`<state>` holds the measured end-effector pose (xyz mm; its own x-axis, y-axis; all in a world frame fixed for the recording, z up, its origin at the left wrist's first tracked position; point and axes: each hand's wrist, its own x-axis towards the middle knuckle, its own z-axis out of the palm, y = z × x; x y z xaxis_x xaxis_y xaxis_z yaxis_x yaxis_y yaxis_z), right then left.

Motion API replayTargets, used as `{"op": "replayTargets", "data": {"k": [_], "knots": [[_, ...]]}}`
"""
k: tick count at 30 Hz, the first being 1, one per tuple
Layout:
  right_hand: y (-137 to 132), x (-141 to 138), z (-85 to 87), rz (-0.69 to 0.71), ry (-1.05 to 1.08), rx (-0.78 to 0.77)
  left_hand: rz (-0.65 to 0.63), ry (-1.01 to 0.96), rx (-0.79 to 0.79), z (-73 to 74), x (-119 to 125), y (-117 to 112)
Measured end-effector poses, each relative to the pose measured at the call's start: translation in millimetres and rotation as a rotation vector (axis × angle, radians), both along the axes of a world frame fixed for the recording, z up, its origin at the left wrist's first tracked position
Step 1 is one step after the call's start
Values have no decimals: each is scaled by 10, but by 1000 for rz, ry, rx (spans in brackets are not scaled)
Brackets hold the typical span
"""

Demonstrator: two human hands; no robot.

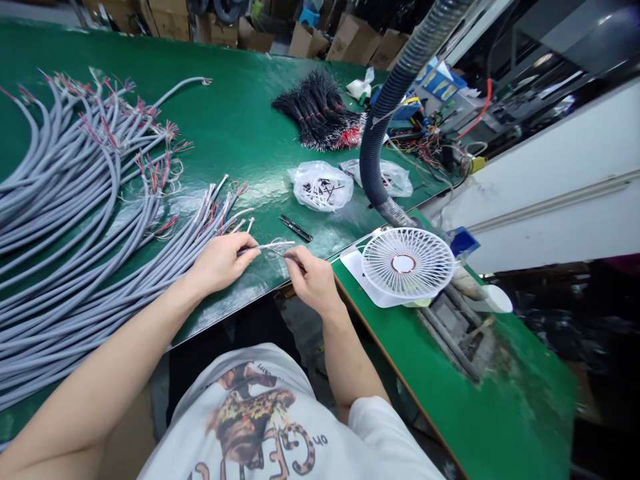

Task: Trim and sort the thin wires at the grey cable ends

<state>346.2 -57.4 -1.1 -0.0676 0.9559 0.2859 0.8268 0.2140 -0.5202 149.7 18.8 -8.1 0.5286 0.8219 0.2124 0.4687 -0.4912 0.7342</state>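
Observation:
My left hand [220,263] grips a grey sheathed cable [263,249] near its stripped end, with fine pale strands fanning out at the tip. My right hand [313,280] pinches at those strands just beyond the cable end. Its fingers hide whether a small tool is also held. A large bundle of grey multicore cables [75,220] lies to the left, its stripped ends showing red and pale wires, and it runs under my left forearm. A small black-handled tool [296,228] lies on the green mat just above my hands.
The green workbench mat [235,127] holds a heap of black wires with red ties [320,110] and two plastic bags of wire pieces [320,187]. A white desk fan [407,263] stands to the right, beside a ribbed dark hose [385,133]. Cardboard boxes [350,40] stand behind.

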Motion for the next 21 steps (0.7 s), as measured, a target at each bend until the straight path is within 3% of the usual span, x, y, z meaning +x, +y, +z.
{"op": "replayTargets", "data": {"k": [10,21], "knots": [[7,35,-5,36,14,18,-12,47,12,26,-14,-6],[63,35,-113,63,199,-20,-25,67,54,35,-17,-13]]}}
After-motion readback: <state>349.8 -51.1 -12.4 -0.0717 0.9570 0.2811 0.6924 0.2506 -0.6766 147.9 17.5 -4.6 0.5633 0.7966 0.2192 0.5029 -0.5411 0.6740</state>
